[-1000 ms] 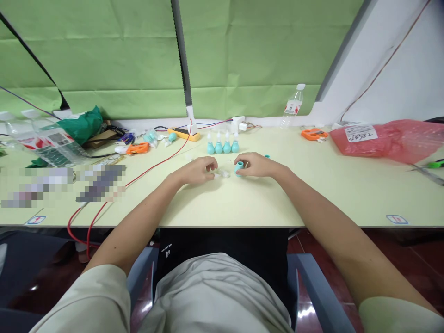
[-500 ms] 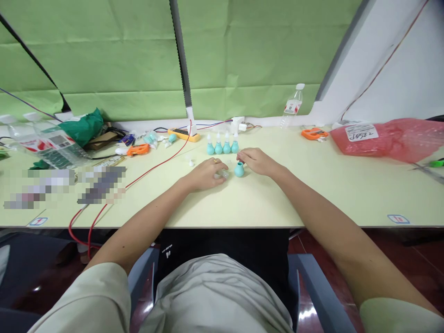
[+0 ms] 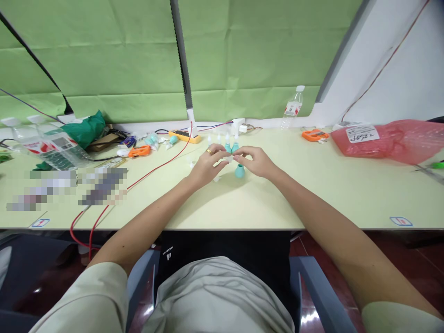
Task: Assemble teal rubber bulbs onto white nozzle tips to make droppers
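My left hand (image 3: 209, 165), with a ring on one finger, is closed in a pinch on a small translucent plastic piece (image 3: 229, 158). From the other side my right hand (image 3: 255, 162) pinches the same piece, so the fingertips of both hands nearly meet. Just below my right fingers an open-necked turquoise rubber bulb (image 3: 239, 171) stands upright on the table. Behind the hands is a row of turquoise bulbs (image 3: 235, 146) with clear pointed nozzles, partly hidden by my fingers. A small whitish piece (image 3: 217, 179) lies under my left hand, and another white piece (image 3: 192, 164) lies to its left.
Plastic water bottles (image 3: 57, 145) stand at the left and another bottle (image 3: 292, 108) at the back. A yellow multimeter (image 3: 185, 135), orange tools (image 3: 314, 135) and a red plastic bag (image 3: 385, 141) lie along the back. A red cable (image 3: 157, 165) crosses the table's left part.
Both hands have risen slightly and come together at the small translucent piece. My left hand has left the clear piece it was over, and my right hand has moved off the bulb's rim.
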The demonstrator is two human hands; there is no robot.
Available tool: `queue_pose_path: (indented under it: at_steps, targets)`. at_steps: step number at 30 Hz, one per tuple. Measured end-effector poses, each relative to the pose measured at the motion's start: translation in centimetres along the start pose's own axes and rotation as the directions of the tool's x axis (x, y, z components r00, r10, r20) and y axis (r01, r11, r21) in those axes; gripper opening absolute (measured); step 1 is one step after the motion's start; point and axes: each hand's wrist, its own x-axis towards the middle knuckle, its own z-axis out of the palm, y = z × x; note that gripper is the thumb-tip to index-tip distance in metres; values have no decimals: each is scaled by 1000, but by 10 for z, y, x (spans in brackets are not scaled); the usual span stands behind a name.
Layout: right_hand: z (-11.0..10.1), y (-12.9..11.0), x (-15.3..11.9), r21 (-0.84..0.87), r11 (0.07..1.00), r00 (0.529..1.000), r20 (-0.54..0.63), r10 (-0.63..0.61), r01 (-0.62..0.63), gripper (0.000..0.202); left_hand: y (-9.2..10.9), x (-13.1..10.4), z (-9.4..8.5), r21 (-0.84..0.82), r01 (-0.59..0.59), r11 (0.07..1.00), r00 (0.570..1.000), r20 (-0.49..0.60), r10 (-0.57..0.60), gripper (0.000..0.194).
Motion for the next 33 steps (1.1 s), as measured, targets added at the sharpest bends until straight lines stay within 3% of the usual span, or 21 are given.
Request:
queue_pose_path:
  at_steps: [4,7,10,15,23,33]
  targets:
    - [5,-5,0,168,981,995,31,95,-99,33,6,20,5,-26,-14,1000,1000,-4,13,22]
    - [4,2,4,256,956,983,-71,168,-145,22,5,27,13,-94,5,996,1000,4,-4,34]
    - [-2,14,9,289,936,953,-164,253,-199,13,-9,30,21,-103,114,988,993,10,-114,47]
    - [-8,27,12,293,917,914,-219,341,-271,15,-42,31,32,89,220,972,939,250,-235,30]
    - [-5,35,13,307,914,919,-206,336,-265,23,-49,25,42,219,166,961,886,395,-243,27]
    - [-2,37,11,253,937,929,-219,299,-242,26,-41,28,51,359,124,925,882,388,-269,27]
